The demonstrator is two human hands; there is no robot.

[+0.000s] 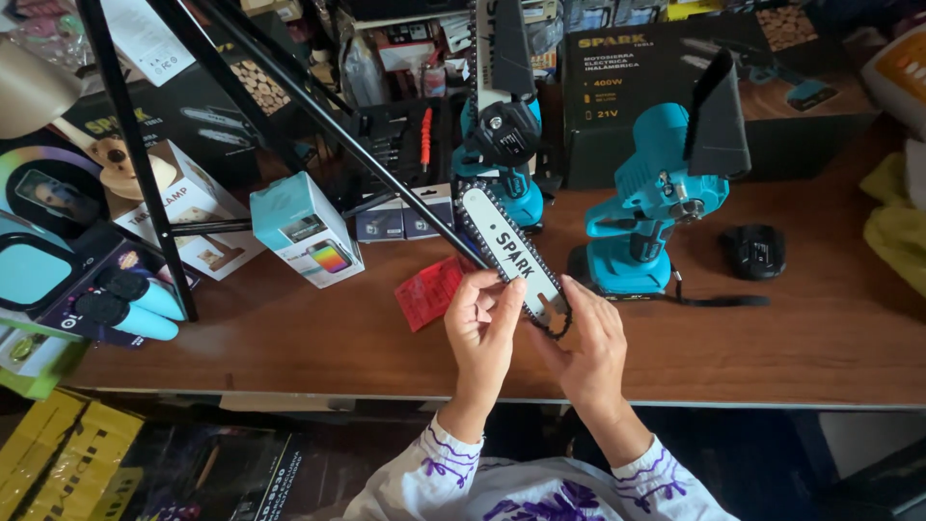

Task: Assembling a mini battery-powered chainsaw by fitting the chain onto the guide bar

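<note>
Silver-white metal, ringed by a dark toothed chain, makes up the flat guide bar with black chain (511,259) that is held over the brown wooden tabletop (289,338). Its long axis is slanted: the far tip points up and to the left, the near end down and to the right. That near end is pinched from both sides. The left hand (482,328) is curled, its thumb and forefinger closed on the bar's left edge; the right hand (588,352) is half closed, its fingertips on the chain looping round the near end. Both hands are equally close, each touching the bar.

Just right of the bar, a turquoise cordless saw body with black guard (656,207) stands upright; beyond the bar's far tip, a second turquoise saw (502,135) is seen. A small red packet (429,289) lies just left of the bar. A black tripod leg (318,116) crosses close by the far tip, so room is tight there; towards the table's near edge, bare wood is left.
</note>
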